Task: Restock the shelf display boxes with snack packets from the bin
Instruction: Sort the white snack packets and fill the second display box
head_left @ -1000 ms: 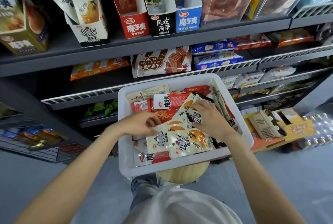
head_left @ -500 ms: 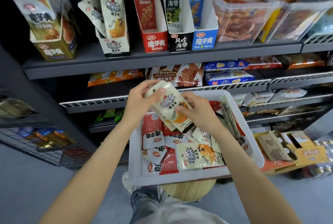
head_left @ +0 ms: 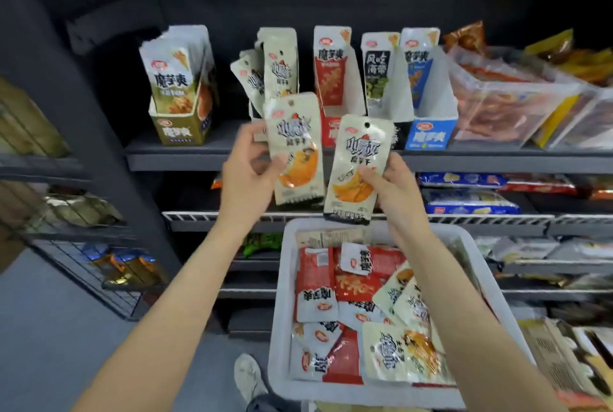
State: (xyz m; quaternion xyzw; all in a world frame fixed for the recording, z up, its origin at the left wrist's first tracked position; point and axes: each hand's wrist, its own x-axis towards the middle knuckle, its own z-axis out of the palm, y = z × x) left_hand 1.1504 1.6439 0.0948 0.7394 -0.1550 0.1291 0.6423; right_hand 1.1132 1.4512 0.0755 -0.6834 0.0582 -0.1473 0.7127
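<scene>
**Two packets up, one narrow slot to hit**

Head view:

- Holding a cream packet (head_left: 296,149) in the left hand (head_left: 247,179), thumb pinching its lower front, fingers curled behind; raised in front of the upper shelf (head_left: 185,154).
- Gripping a second cream packet (head_left: 356,167) in the right hand (head_left: 391,189) by its lower right edge, fingers wrapped round the back, just beside the first and not clearly touching it.
- Hovering both above the white bin (head_left: 282,312), which is carrying a loose heap of red and cream packets.
- Facing the matching cream display box (head_left: 278,60) on the upper shelf, already carrying upright packets, one leaning out to its left.

Likely trouble from here, as a judgement:

- Knocking the leaning packet off the shelf while sliding a new one in beside it.
- Missing the match and dropping cream stock into the red display box (head_left: 333,79) standing right next door.
- Losing the right-hand packet, given the pinch sitting low at one corner with most of the pouch standing free above it.
- Buckling a soft pouch against the box's front lip instead of seating it upright.
- Tipping the light cardboard box backward while pushing in from the front, with no hand free for steadying it.
</scene>
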